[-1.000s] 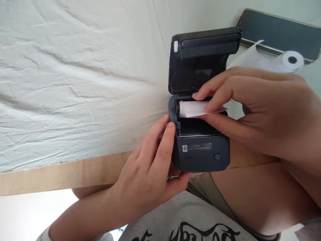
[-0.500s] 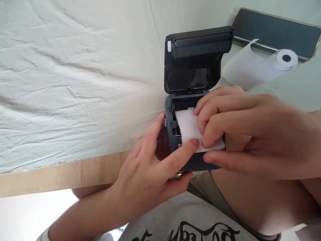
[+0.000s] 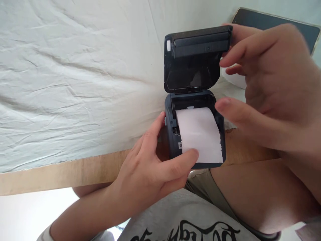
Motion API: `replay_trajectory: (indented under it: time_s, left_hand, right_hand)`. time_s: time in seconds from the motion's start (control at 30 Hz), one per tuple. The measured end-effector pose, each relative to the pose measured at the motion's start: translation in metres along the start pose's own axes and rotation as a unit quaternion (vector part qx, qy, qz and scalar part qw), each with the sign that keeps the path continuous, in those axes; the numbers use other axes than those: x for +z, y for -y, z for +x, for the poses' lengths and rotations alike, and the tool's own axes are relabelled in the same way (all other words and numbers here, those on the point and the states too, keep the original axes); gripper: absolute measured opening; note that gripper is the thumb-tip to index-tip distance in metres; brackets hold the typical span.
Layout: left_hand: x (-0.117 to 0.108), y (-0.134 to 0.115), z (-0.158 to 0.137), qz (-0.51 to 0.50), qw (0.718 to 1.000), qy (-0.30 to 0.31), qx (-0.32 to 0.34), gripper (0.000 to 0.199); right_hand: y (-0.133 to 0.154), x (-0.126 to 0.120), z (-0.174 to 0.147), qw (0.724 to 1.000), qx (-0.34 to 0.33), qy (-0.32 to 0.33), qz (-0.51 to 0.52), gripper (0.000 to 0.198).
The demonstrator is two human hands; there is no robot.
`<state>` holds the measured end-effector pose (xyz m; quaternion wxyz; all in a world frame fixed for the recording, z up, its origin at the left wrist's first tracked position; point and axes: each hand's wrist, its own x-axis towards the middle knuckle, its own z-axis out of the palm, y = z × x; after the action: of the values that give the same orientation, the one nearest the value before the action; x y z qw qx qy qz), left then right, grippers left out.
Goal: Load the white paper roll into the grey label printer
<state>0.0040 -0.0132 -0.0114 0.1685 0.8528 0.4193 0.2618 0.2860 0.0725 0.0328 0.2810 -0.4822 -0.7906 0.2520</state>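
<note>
A small dark receipt printer [image 3: 172,147] sits near the table's front edge, its lid [image 3: 193,63] raised. White paper [image 3: 200,130] curves out of its roll bay and over the front, ending in a jagged side edge. My left hand [image 3: 150,164] grips the printer's left and front, one fingertip pressing on the paper. At the lid's right edge is my right hand [image 3: 265,77], fingers touching or nearly touching it. Its thumb is spread away, near the printer's right rim, and the hand is open.
A phone [image 3: 273,23] lies at the back right, partly behind my right hand. Part of a loose white paper strip [image 3: 234,78] shows below my fingers. Wrinkled pale cloth [image 3: 75,83] covers the table, with a bare wooden edge [image 3: 100,167] in front.
My right hand has let go of the paper and moved up to the lid's edge. The paper now reaches further over the printer's front, under my left fingertip.
</note>
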Motion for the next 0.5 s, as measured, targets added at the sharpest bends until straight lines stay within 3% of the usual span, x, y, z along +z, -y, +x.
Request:
replay_trajectory:
  time_s: [0.07,0.17,0.23,0.37,0.5]
  left_hand:
    - [-0.001,0.001,0.0,-0.009,1.0,0.004,0.004,0.055]
    - [-0.003,0.003,0.0,-0.02,1.0,0.021,0.01,0.05]
    - [-0.002,0.003,0.0,-0.02,1.0,0.02,0.009,0.051]
    - [0.001,0.003,0.001,-0.013,1.0,0.004,0.01,0.048]
    - [0.003,0.002,0.004,-0.011,0.999,-0.019,0.026,0.05]
  right_hand:
    - [0.004,-0.001,-0.002,0.999,0.014,-0.049,0.016,0.048]
    - [0.01,-0.002,-0.007,0.985,0.091,-0.134,0.059,0.076]
    - [0.01,-0.002,-0.009,0.981,0.099,-0.146,0.079,0.075]
    - [-0.003,-0.001,-0.008,0.997,0.02,-0.045,0.051,0.045]
    - [-0.013,0.003,-0.001,0.997,0.0,0.068,0.03,0.052]
